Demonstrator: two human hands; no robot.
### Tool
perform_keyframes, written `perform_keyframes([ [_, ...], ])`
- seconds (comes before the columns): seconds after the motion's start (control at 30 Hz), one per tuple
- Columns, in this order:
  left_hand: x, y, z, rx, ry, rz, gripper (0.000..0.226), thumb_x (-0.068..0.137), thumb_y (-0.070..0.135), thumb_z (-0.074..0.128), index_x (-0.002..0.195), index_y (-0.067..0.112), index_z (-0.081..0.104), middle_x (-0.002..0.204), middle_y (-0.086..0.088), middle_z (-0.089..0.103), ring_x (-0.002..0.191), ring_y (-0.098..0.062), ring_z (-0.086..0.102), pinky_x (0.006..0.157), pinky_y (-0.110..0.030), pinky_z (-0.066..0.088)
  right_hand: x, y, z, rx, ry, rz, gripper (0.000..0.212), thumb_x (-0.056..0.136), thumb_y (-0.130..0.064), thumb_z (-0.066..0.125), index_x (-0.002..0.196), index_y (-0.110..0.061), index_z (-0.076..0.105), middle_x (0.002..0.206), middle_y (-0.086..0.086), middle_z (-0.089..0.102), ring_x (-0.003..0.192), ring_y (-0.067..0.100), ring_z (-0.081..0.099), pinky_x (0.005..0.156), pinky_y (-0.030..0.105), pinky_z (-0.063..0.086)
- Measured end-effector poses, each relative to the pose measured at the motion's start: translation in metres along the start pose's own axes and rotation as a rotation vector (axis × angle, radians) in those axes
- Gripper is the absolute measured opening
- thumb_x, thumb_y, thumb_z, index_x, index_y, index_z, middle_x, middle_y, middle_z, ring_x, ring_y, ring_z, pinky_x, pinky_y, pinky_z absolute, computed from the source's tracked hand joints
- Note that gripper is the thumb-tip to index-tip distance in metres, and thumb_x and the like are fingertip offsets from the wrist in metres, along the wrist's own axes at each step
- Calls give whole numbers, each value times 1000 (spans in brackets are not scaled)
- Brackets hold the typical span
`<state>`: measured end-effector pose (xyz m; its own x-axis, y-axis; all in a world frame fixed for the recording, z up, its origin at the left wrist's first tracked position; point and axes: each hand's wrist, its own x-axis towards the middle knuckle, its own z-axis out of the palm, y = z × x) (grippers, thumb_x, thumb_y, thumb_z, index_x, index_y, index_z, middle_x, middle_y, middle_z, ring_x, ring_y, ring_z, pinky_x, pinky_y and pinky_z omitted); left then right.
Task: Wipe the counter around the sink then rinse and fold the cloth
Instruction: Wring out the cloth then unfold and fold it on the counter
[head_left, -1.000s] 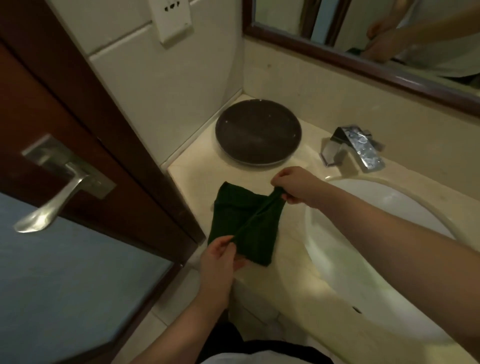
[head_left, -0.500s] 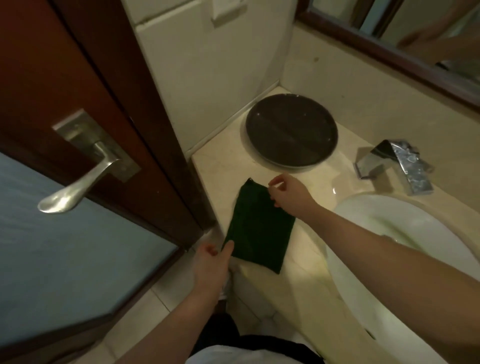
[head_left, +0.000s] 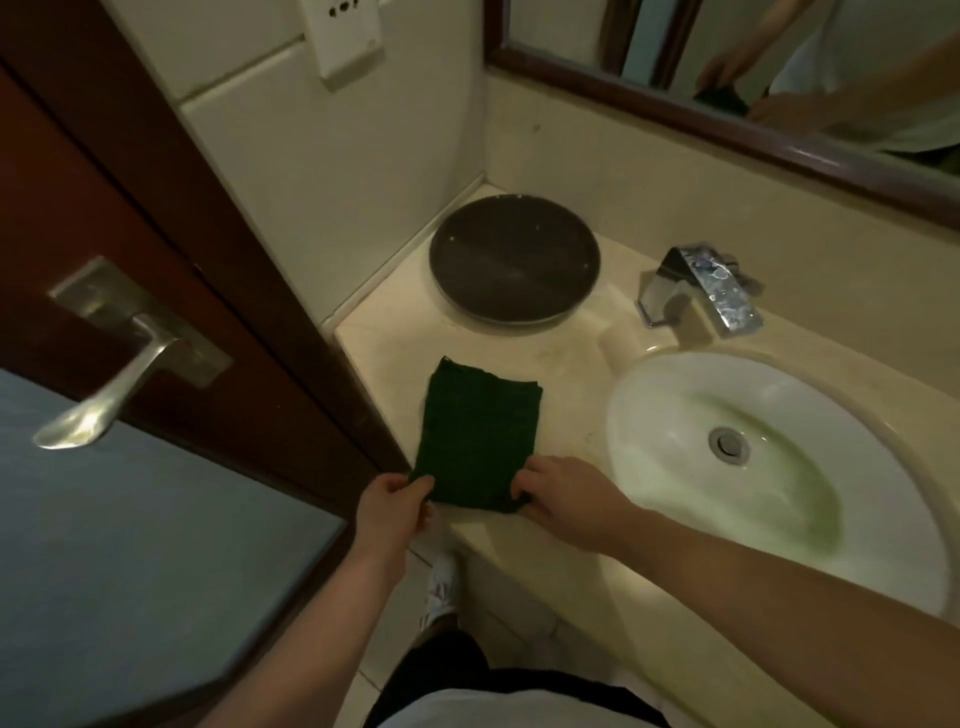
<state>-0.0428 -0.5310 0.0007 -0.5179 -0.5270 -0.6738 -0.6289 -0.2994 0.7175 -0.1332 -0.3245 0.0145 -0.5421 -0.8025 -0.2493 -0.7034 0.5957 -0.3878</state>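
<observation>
A dark green cloth (head_left: 478, 431) lies folded into a narrow rectangle on the beige counter (head_left: 561, 358), left of the white sink basin (head_left: 675, 415). My left hand (head_left: 392, 512) pinches the cloth's near left corner at the counter's front edge. My right hand (head_left: 563, 496) pinches the near right corner, fingers curled onto the fabric. The far end of the cloth lies flat and untouched.
A round dark tray (head_left: 514, 260) sits in the counter's back left corner. A chrome faucet (head_left: 701, 286) stands behind the basin. A brown door with a metal lever handle (head_left: 109, 395) is close on the left. A framed mirror (head_left: 727, 114) hangs above.
The cloth was folded over from a wider shape into a narrow rectangle. My right hand moved from the cloth's far edge back to its near right corner; my left stayed at the near left corner.
</observation>
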Motion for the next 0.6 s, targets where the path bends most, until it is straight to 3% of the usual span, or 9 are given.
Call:
perform_keyframes([
  [0.2, 5, 45, 5, -9, -49, 148, 12, 89, 12, 64, 97, 8, 57, 72, -10, 58, 60, -19, 55, 61, -35, 48, 9, -1, -32, 437, 201, 294, 15, 94, -29, 57, 105, -20, 63, 91, -7, 60, 82, 12, 58, 76, 27, 49],
  [0.3, 21, 76, 11, 18, -107, 151, 13, 88, 18, 66, 98, 12, 61, 82, -10, 63, 65, -18, 59, 58, -29, 50, 30, 5, -51, 630, 268, 440, 14, 95, -28, 57, 99, -18, 65, 84, -8, 62, 79, 11, 60, 71, 22, 47],
  [0.47, 57, 112, 33, 59, -147, 74, 18, 89, 22, 65, 101, 9, 60, 86, -10, 64, 68, -18, 60, 57, -29, 51, 63, 22, -61, 711, 293, 629, 21, 95, -32, 55, 101, -16, 66, 89, -6, 62, 83, 9, 57, 71, 20, 42],
  [0.6, 75, 121, 48, 132, -117, 59, 24, 88, 25, 65, 105, 9, 59, 92, -9, 64, 78, -19, 62, 63, -32, 54, 79, 31, -51, 681, 302, 845, 27, 93, -38, 57, 101, -13, 64, 91, 0, 64, 92, 21, 62, 78, 30, 47],
])
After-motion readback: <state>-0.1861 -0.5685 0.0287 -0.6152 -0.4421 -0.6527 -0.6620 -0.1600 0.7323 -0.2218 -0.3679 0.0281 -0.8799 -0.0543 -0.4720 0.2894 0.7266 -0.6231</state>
